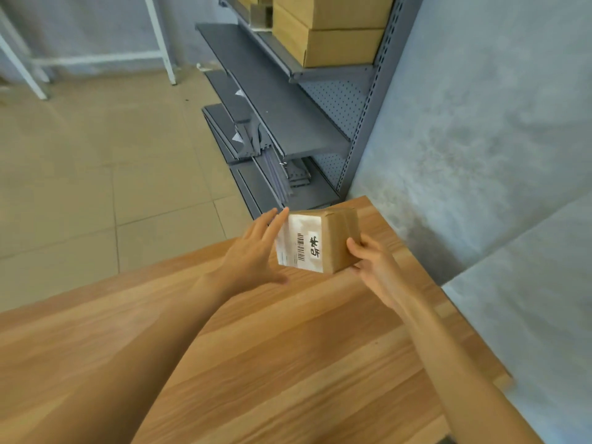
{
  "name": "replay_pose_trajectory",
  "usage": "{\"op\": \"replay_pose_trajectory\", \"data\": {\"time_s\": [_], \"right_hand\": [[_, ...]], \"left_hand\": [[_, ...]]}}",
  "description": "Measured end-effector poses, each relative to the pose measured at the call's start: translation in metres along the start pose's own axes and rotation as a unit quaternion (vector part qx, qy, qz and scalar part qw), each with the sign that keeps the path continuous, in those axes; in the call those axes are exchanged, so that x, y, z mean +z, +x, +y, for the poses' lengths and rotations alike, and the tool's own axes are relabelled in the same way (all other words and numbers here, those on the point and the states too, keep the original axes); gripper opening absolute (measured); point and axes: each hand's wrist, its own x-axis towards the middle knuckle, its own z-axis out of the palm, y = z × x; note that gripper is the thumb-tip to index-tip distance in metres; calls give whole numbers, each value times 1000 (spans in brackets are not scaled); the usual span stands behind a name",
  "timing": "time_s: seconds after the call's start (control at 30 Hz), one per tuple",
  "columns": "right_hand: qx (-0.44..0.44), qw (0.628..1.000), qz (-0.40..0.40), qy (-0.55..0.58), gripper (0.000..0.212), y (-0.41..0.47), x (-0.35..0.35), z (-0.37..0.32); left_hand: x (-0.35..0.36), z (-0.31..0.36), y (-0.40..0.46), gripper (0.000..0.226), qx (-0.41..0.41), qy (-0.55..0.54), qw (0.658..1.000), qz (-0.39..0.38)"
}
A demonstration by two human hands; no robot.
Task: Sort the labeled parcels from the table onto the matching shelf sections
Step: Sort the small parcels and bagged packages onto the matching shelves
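1. You have one parcel (320,240) in hand, a small brown cardboard box raised over the far corner of the wooden table (288,363), tilted so its white label (299,243) with the barcode and handwritten mark faces you.
2. Read that mark before you move. It looks like the step in hand is checking the label, and the handwriting lies sideways to you, so turn the box until it reads upright rather than guessing the section.
3. Your right hand (373,264) does the carrying: its fingers are curled around the near right edge of the box, thumb on the side face. Keep that grip firm, since it seems to bear most of the weight.
4. Your left hand (256,251) is spread, fingers straight and slightly apart, with the fingertips (282,216) laid flat against the left end of the box. It steadies rather than clasps; close the fingers round the box before you lift away from the table.
5. The grey metal shelf (282,100) stands just beyond the table against the wall, with larger cardboard boxes (333,30) stacked on its upper level and bare levels below. No section labels can be made out from here, so look for them as you approach.
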Motion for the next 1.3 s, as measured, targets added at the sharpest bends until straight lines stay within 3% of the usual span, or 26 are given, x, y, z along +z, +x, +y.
{"op": "replay_pose_trajectory", "data": {"time_s": [0.23,0.37,0.47,0.63,0.73,0.8,0.93,1.03,1.17,1.3], "right_hand": [[21,998,-6,58,37,-43,20,9],[-6,995,17,-101,43,-60,19,-6],[-35,978,28,-205,60,-71,24,-27],[-20,948,-66,-309,39,-73,49,-35],[-47,957,-23,-287,28,-75,58,-26],[-75,962,29,-262,23,-78,59,-23],[-68,974,110,-187,24,-85,56,-25],[-71,981,122,-134,30,-91,59,-32],[-78,982,124,-118,40,-110,67,-42],[-96,979,147,-108,29,-138,59,-48]], "left_hand": [[-9,8,-30,120,49,-5,997,64],[-27,6,-34,108,99,14,994,52],[-45,15,-34,94,177,117,976,51],[-62,44,-29,84,259,226,937,62],[-66,54,-26,91,271,279,920,46],[-71,56,-29,91,237,284,928,45],[-77,64,-38,83,99,51,984,141],[-75,86,-43,71,1,-107,988,113],[-63,117,-53,45,18,-340,938,59],[-55,134,-57,59,2,-414,908,57]]}}
